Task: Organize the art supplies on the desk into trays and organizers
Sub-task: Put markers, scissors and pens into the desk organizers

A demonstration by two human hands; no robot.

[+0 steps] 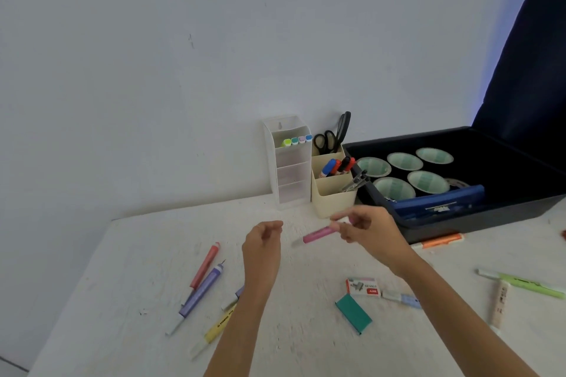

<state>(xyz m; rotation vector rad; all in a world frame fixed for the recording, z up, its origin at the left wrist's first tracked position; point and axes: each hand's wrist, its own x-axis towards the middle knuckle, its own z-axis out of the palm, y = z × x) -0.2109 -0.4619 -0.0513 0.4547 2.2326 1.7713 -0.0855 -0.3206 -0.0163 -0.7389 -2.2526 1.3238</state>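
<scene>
Pinching a pink highlighter (318,234) by its far end, the right hand (367,229) holds it in the air just above the desk (306,343), in front of the cream organizer (332,196). The highlighter's long axis runs from that grip down and to the left, and its pale free end points at the left hand (262,243), which hangs near but not touching. The right hand's grip is closed on the pen between thumb and fingertips; motion blur hides exactly how the fingers lie. The left hand's fingers are loosely curled and hold nothing. The likely home is the white organizer (288,171) against the wall, where 4 highlighters (297,140) already stand cap-up in the top compartment. It lies beyond and slightly left of the pen, and the right hand is the nearer of the 2. To drop in there, the pen would probably have to be turned from its slant to upright. Loose on the desk are a coral highlighter (204,265), a purple pen (200,292), a yellow highlighter (219,326), a staples box (363,286) and a green highlighter (526,281).
</scene>
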